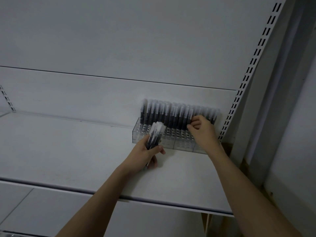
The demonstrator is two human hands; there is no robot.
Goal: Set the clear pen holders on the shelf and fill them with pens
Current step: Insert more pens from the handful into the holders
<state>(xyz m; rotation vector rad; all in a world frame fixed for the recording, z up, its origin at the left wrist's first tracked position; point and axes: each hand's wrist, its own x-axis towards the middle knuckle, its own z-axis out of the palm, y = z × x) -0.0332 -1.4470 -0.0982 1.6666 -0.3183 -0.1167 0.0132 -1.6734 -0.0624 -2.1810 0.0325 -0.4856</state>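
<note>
Three clear holders (pens uncountable)

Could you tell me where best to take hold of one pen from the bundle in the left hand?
Pinch a pale cap end of the pen bundle from above: the caps fan out free above the left hand, which grips the dark barrels. The right hand is closest, though its fingers are at the pens in the holder.

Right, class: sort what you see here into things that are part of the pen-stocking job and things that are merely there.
Job: holders; standing pens; pen bundle in left hand; right hand; shelf.
Merely there: slotted upright; back panel.
</note>
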